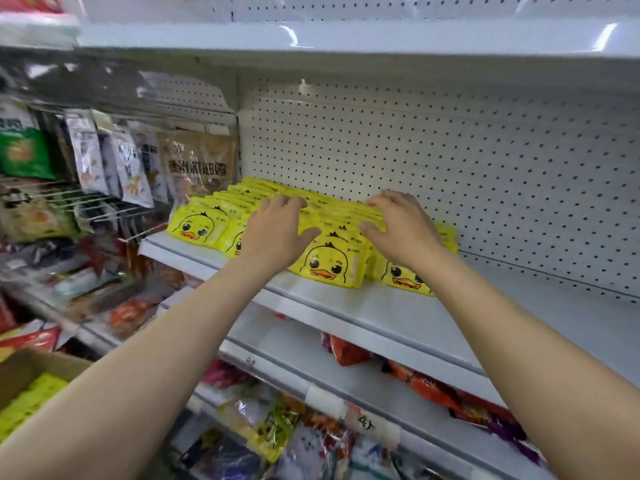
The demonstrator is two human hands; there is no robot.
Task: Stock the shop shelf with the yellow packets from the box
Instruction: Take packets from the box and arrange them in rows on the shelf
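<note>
Both the left hand (277, 226) and right hand (401, 223) are lying released, fingers spread, on the yellow packets (329, 261) standing in rows toward the shelf's (398, 313) left edge

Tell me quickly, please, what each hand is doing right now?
Left hand: open, fingers resting on top of the yellow packets on the shelf.
Right hand: open, fingers pressing on the same rows, gripping nothing.
</note>
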